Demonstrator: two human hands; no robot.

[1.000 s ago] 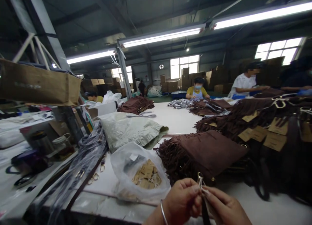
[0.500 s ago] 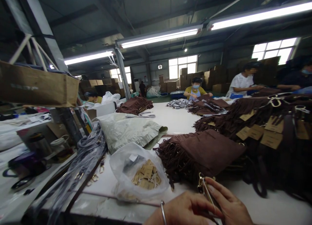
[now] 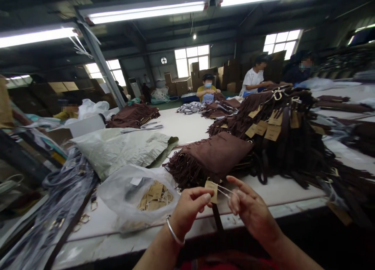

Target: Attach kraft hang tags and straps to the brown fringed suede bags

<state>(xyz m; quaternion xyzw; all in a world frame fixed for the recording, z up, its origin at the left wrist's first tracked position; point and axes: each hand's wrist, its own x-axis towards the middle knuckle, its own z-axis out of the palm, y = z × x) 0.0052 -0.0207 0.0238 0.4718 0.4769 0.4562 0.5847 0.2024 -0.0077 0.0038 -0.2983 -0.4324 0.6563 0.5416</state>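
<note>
The brown tag (image 3: 211, 188) stands tall, closer to the left hand (image 3: 191, 204); I can't tell if that hand pinches it. Across from it, the right hand (image 3: 252, 207) grips the tag's white string (image 3: 223, 192).

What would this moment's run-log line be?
left hand: at tan tag; right hand: holding white string; beyond: brown fringed bag; leftward: plastic bag holding tags
</note>
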